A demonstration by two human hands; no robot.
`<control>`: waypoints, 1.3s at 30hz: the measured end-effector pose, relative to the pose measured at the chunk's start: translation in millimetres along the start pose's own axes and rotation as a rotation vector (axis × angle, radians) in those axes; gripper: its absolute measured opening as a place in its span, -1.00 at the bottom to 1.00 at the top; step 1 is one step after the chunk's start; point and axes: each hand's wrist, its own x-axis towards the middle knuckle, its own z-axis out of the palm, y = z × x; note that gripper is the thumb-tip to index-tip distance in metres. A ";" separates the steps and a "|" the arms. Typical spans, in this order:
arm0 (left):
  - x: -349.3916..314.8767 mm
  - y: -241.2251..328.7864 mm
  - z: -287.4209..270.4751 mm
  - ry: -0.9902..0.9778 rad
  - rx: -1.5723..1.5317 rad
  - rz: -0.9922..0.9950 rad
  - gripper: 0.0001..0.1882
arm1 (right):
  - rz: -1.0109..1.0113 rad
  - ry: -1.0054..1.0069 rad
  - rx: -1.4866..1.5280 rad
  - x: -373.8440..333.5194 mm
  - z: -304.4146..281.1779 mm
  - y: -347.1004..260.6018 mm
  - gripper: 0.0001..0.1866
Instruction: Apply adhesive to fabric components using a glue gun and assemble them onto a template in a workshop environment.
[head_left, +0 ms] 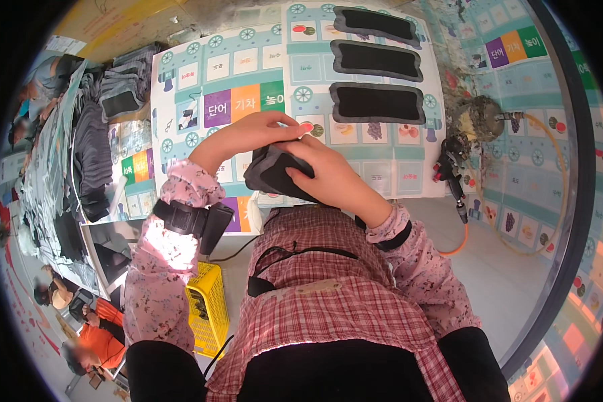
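Note:
Close to the table's near edge, my right hand [333, 175] grips a dark grey and black padded piece [278, 173], its thumb lying across the black face. The piece is bent and tilted, and part of it is hidden under my fingers. My left hand [258, 137] reaches over its far edge with fingertips pinched together beside my right fingers. A small pale spot shows at those fingertips; what they pinch is too small to make out. Beyond my hands lie three similar pieces with wavy grey rims and black centres, the nearest one [378, 103] just past my right hand.
Printed picture sheets cover the table [301, 67]. A heap of dark grey pieces [90, 154] stands on the left. To the right are a hand-held air tool [452, 167] with an orange hose and a round metal fitting [482, 119]. A yellow basket [210, 308] stands below; people sit at lower left.

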 end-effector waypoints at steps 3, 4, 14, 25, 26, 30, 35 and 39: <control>6.0 2.8 -12.9 -0.116 0.282 -0.017 -0.56 | -0.031 -0.021 -0.027 -1.5 12.2 5.7 -0.59; 4.8 6.1 -20.6 -0.223 0.356 -0.032 -0.56 | 0.012 -0.082 -0.048 -2.4 14.0 5.1 -0.58; -2.5 -96.0 -126.4 0.015 0.883 0.302 -0.36 | -0.061 0.201 -0.118 -28.1 -3.6 -19.3 -0.70; 8.0 -54.1 54.9 -0.130 -0.132 0.162 -0.34 | 0.538 0.808 1.141 -95.3 -28.3 55.1 -0.67; 15.3 -62.0 62.1 -0.128 -0.151 0.161 -0.39 | 0.545 0.870 1.084 -107.0 -29.4 65.6 -0.69; 48.0 -46.4 90.3 0.004 -0.148 0.124 -0.48 | 0.775 0.940 0.672 -133.4 -55.3 103.4 -0.74; 80.7 -27.1 112.9 0.447 0.320 0.314 -0.54 | 0.665 0.812 -0.103 -132.2 -80.3 149.4 -0.69; 87.0 -31.6 133.7 0.623 0.671 0.415 -0.38 | 0.415 0.751 -0.880 -120.9 -80.3 146.8 -0.52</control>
